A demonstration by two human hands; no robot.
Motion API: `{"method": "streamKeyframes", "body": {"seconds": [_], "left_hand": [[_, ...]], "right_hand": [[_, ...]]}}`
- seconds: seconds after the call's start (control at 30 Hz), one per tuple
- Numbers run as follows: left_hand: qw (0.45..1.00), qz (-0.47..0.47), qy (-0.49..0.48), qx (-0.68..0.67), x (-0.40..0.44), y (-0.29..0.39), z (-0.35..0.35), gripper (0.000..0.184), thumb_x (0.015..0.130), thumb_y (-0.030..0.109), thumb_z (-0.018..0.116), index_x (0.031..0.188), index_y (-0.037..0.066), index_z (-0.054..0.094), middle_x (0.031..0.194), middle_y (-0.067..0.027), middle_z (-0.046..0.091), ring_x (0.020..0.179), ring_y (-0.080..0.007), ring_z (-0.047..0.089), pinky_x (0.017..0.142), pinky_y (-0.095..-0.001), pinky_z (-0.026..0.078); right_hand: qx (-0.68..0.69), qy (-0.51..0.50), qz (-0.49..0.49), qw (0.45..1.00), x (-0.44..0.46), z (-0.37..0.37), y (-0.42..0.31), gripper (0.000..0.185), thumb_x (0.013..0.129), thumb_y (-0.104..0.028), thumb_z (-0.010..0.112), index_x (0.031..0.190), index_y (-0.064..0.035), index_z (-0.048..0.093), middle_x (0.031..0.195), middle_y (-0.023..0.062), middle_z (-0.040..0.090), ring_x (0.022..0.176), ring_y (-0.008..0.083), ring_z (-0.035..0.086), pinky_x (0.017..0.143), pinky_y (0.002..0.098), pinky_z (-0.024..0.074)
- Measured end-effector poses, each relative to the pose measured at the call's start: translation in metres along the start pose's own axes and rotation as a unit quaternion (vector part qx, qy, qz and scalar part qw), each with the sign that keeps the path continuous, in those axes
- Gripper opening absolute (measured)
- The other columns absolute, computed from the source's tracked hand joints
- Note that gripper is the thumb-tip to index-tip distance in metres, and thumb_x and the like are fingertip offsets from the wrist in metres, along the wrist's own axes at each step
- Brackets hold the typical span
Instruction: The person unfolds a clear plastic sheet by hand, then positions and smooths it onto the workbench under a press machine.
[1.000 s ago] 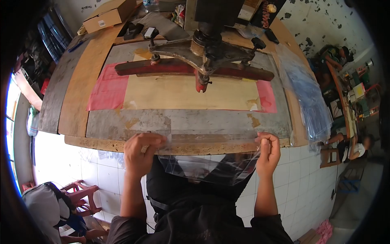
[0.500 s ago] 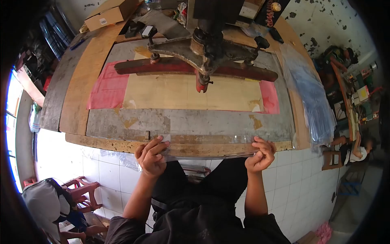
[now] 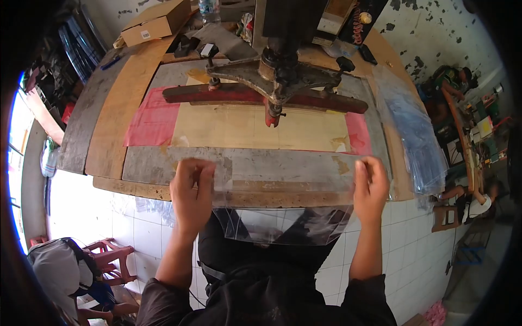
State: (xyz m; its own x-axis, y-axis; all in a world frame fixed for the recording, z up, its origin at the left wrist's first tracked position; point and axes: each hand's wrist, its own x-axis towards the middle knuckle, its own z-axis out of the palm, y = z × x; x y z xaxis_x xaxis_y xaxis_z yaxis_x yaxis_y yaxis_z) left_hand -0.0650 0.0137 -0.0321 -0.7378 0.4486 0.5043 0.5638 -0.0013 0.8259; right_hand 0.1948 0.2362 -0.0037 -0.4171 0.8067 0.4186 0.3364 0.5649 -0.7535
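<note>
A clear plastic sheet (image 3: 288,225) stretches between my two hands, its lower part hanging past the table's front edge over my lap. My left hand (image 3: 191,195) is raised over that edge, fingers curled and thumb close to them at the sheet's left side. On the other side, my right hand (image 3: 372,190) is curled in the same way at the sheet's right border. The transparent film is hard to trace where it meets the fingertips. Beyond the hands lies a grey board (image 3: 261,163) carrying a cream panel (image 3: 234,127) with pink ends.
A metal press arm with a red bar (image 3: 239,96) spans the panel. Blue-tinted plastic sheets (image 3: 416,141) lie at the right. A cardboard box (image 3: 155,24) and a bottle (image 3: 208,10) stand at the back. Other people sit at lower left and far right.
Both hands have risen from the table's front edge and moved farther apart. More of the clear sheet now hangs below the edge between them. The view has shifted slightly.
</note>
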Motion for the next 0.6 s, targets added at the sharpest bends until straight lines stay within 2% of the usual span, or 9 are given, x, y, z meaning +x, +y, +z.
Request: {"method": "streamKeyframes", "body": {"seconds": [0.03, 0.07, 0.1, 0.13, 0.17, 0.23, 0.3, 0.5, 0.6], "left_hand": [[0.996, -0.073, -0.042, 0.003, 0.014, 0.003, 0.0, 0.011, 0.102, 0.009, 0.064, 0.099, -0.001, 0.062, 0.07, -0.0042, 0.064, 0.06, -0.0105, 0.06, 0.056, -0.0296, 0.046], [0.986, -0.147, -0.084, 0.007, 0.026, 0.005, 0.0, 0.013, 0.102, 0.011, 0.066, 0.1, -0.001, 0.063, 0.07, -0.0048, 0.064, 0.06, -0.0101, 0.06, 0.056, -0.0294, 0.046], [0.986, -0.143, -0.082, 0.007, 0.038, 0.0, 0.001, 0.013, 0.102, 0.011, 0.066, 0.1, -0.001, 0.063, 0.07, -0.0048, 0.064, 0.06, -0.0101, 0.06, 0.056, -0.0294, 0.046], [0.978, -0.156, -0.134, 0.025, 0.048, -0.01, 0.001, 0.014, 0.102, 0.013, 0.067, 0.101, -0.001, 0.064, 0.071, -0.0042, 0.064, 0.06, -0.0104, 0.06, 0.057, -0.0289, 0.047], [0.967, -0.168, -0.186, 0.043, 0.058, -0.017, 0.003, 0.015, 0.101, 0.014, 0.068, 0.102, -0.001, 0.064, 0.073, -0.0035, 0.063, 0.06, -0.0106, 0.059, 0.058, -0.0284, 0.048], [0.967, -0.143, -0.193, 0.079, 0.074, -0.023, 0.009, 0.017, 0.1, 0.015, 0.068, 0.103, -0.001, 0.065, 0.072, -0.0051, 0.065, 0.061, -0.0119, 0.061, 0.058, -0.0297, 0.048], [0.963, -0.115, -0.212, 0.125, 0.088, -0.033, 0.014, 0.019, 0.097, 0.015, 0.07, 0.102, -0.003, 0.068, 0.072, -0.0104, 0.069, 0.062, -0.0169, 0.065, 0.06, -0.0339, 0.049], [0.956, -0.055, -0.218, 0.187, 0.11, -0.061, 0.021, 0.022, 0.094, 0.013, 0.072, 0.109, -0.002, 0.066, 0.07, -0.0149, 0.068, 0.064, -0.0247, 0.068, 0.062, -0.0376, 0.05], [0.946, -0.07, -0.228, 0.218, 0.114, -0.042, 0.02, 0.025, 0.093, 0.013, 0.072, 0.114, 0.001, 0.065, 0.071, -0.0159, 0.068, 0.064, -0.0278, 0.068, 0.062, -0.0392, 0.05]], "right_hand": [[0.001, 0.003, -0.003, 1.0, 0.013, 0.004, 0.0, 0.013, 0.105, -0.011, 0.063, 0.104, 0.0018, 0.062, 0.083, 0.0066, 0.069, 0.07, 0.0124, 0.064, 0.065, 0.0279, 0.0485], [-0.018, -0.03, 0.006, 0.999, 0.024, 0.011, 0.003, 0.015, 0.104, -0.013, 0.065, 0.103, 0.0011, 0.063, 0.084, 0.0093, 0.07, 0.07, 0.0174, 0.066, 0.066, 0.0304, 0.05], [-0.037, -0.061, 0.013, 0.997, 0.035, 0.018, 0.007, 0.016, 0.102, -0.015, 0.066, 0.102, 0.0005, 0.064, 0.085, 0.0119, 0.072, 0.07, 0.0224, 0.069, 0.067, 0.0328, 0.0514], [-0.035, -0.059, 0.01, 0.998, 0.045, 0.025, 0.014, 0.016, 0.102, -0.015, 0.066, 0.102, 0.0005, 0.064, 0.085, 0.0119, 0.072, 0.07, 0.0224, 0.069, 0.067, 0.0328, 0.0514], [-0.066, -0.088, 0.015, 0.994, 0.055, 0.031, 0.024, 0.017, 0.101, -0.017, 0.066, 0.101, -0.0003, 0.066, 0.086, 0.0137, 0.073, 0.074, 0.027, 0.071, 0.069, 0.0365, 0.0523], [-0.134, -0.126, 0.039, 0.982, 0.071, 0.039, 0.021, 0.018, 0.098, -0.02, 0.069, 0.099, -0.0022, 0.068, 0.089, 0.0146, 0.075, 0.083, 0.0335, 0.073, 0.073, 0.0428, 0.0544], [-0.162, -0.127, 0.024, 0.978, 0.082, 0.051, 0.034, 0.018, 0.097, -0.02, 0.069, 0.099, -0.0027, 0.07, 0.091, 0.0138, 0.075, 0.084, 0.0332, 0.073, 0.073, 0.0435, 0.0549], [-0.236, -0.087, -0.038, 0.967, 0.09, 0.074, 0.04, 0.013, 0.091, -0.017, 0.075, 0.098, -0.0068, 0.073, 0.096, 0.0091, 0.073, 0.083, 0.0295, 0.073, 0.071, 0.0417, 0.0558], [-0.232, -0.075, -0.046, 0.969, 0.089, 0.077, 0.038, 0.011, 0.087, -0.014, 0.077, 0.097, -0.0084, 0.074, 0.095, 0.0067, 0.071, 0.082, 0.0277, 0.073, 0.069, 0.0405, 0.0552]]}}
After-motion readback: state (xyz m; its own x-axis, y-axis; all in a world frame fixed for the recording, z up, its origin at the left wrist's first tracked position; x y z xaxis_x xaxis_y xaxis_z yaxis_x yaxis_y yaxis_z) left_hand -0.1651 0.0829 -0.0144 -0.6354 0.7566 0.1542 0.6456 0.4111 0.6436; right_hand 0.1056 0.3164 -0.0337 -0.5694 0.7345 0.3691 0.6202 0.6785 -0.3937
